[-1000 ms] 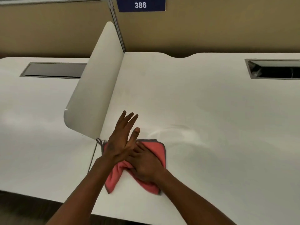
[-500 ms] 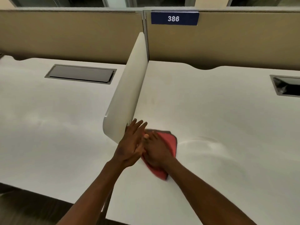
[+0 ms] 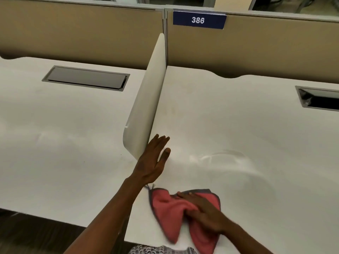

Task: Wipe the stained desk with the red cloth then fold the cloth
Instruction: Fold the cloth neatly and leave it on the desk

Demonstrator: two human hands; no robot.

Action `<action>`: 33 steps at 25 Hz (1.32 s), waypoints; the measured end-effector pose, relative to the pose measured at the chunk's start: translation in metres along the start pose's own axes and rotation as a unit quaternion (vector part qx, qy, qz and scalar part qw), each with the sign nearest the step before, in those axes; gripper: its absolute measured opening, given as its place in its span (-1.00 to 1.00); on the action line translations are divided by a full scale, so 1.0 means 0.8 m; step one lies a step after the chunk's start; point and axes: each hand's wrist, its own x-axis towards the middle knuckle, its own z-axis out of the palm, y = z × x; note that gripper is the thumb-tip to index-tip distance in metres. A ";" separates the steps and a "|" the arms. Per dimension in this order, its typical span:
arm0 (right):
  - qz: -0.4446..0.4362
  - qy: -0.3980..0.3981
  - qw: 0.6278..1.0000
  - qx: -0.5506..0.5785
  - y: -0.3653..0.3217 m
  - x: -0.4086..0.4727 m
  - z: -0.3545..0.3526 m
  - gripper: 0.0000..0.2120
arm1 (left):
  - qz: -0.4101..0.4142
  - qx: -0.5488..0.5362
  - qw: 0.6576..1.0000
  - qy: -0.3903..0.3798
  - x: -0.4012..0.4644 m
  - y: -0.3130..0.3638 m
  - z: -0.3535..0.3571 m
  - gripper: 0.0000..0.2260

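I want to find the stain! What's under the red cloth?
Only white desk shows around the red cloth. The right hand presses on it. Whatever lies beneath is covered, so a stain there cannot be seen.

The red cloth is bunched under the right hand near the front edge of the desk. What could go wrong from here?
1. The red cloth is bunched under the right hand, so it may smear rather than wipe evenly.
2. It lies close to the desk front edge and could slip off.
3. The faint yellowish marks beside the divider lie far from the cloth and may be missed.
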 end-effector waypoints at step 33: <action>0.107 0.316 0.893 0.303 -0.104 0.002 -0.029 -0.52 | -0.179 -0.446 0.876 -0.047 -0.101 0.068 0.016 -0.47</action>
